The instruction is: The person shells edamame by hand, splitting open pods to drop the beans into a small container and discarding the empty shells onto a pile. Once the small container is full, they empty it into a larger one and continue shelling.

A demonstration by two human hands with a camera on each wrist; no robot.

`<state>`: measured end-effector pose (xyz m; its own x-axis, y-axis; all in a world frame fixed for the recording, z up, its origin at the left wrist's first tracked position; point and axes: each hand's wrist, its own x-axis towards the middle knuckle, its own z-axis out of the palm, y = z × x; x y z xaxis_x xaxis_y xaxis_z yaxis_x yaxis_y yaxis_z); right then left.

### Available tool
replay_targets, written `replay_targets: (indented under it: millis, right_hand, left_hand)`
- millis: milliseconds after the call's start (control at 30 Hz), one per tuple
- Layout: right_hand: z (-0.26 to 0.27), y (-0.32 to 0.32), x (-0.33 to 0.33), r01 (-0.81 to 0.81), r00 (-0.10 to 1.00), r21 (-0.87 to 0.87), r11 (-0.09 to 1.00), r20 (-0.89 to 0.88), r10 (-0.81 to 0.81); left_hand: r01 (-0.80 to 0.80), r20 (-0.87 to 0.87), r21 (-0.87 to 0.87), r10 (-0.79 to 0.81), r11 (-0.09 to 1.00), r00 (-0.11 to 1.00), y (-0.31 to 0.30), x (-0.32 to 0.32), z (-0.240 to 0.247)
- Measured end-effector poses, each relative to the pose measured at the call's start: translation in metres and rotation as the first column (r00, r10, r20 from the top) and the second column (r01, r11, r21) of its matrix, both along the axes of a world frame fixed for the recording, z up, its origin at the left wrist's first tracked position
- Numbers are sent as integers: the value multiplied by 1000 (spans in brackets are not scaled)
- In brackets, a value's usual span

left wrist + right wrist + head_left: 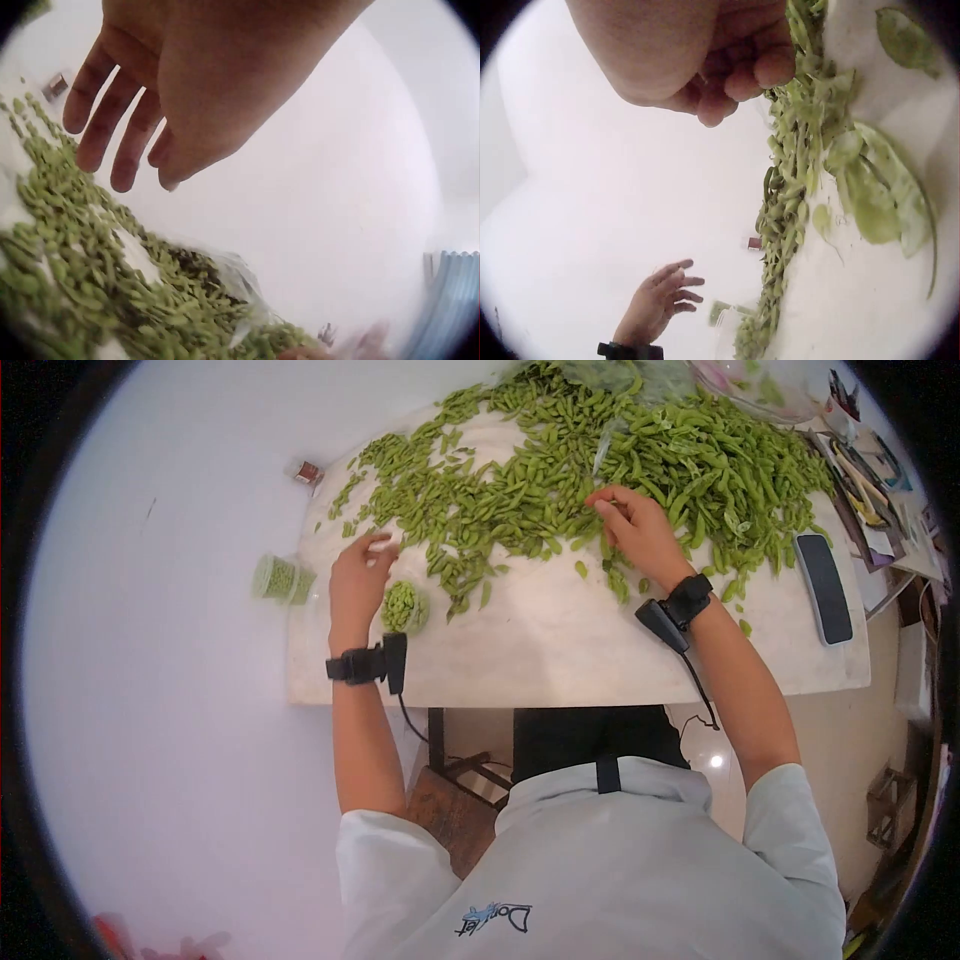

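My left hand (pixel 358 582) hovers beside a small cup of shelled green beans (pixel 402 606); in the left wrist view its fingers (pixel 124 142) are spread, with nothing between them. Over the near edge of the large pile of green pods (pixel 540 485) is my right hand (pixel 642 538). The right wrist view shows the fingers (pixel 742 81) of that hand curled, close to the pods (pixel 787 180); whether a pod is pinched between thumb and finger is hidden. A few loose pods (pixel 877 187) lie on the table below it.
A phone (pixel 825 588) lies on the table's right side. Clear plastic bags (pixel 620 378) rest at the back of the pile. At the left edge stand a green-filled container (pixel 280 580) and a small red-brown item (pixel 308 473). Tools (pixel 862 485) lie at the far right.
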<state>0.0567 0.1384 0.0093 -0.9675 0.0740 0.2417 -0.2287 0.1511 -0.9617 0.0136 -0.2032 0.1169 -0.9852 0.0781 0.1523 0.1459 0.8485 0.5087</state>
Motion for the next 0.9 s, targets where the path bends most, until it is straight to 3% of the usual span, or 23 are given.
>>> replay_targets:
  millis: [100, 300, 400, 500, 700, 900]
  right_hand:
    - [-1, 0, 1, 5, 1000, 3, 1000, -1, -5]
    - [-1, 2, 0, 16, 1000, 41, 999, -11, -15]
    - [-1, 2, 2, 33, 999, 40, 999, -1, -33]
    - [3, 3, 3, 21, 1000, 47, 999, 2, -21]
    - [1, -1, 3, -15, 1000, 62, 998, 3, 15]
    - [-1, -3, 2, -16, 1000, 33, 999, 4, 16]
  left_hand:
    - [168, -170, -26, -170, 985, 971, 35, -25, -7]
    - [414, 5, -95, -415, 905, 910, 98, -66, -48]
    - [334, -101, -300, -378, 894, 920, 99, -77, -73]
    - [326, -77, -84, -333, 942, 940, 97, -74, -79]
    - [273, 49, 80, -277, 959, 960, 93, -61, -68]
    - [266, -40, 91, -263, 960, 964, 84, -56, -77]
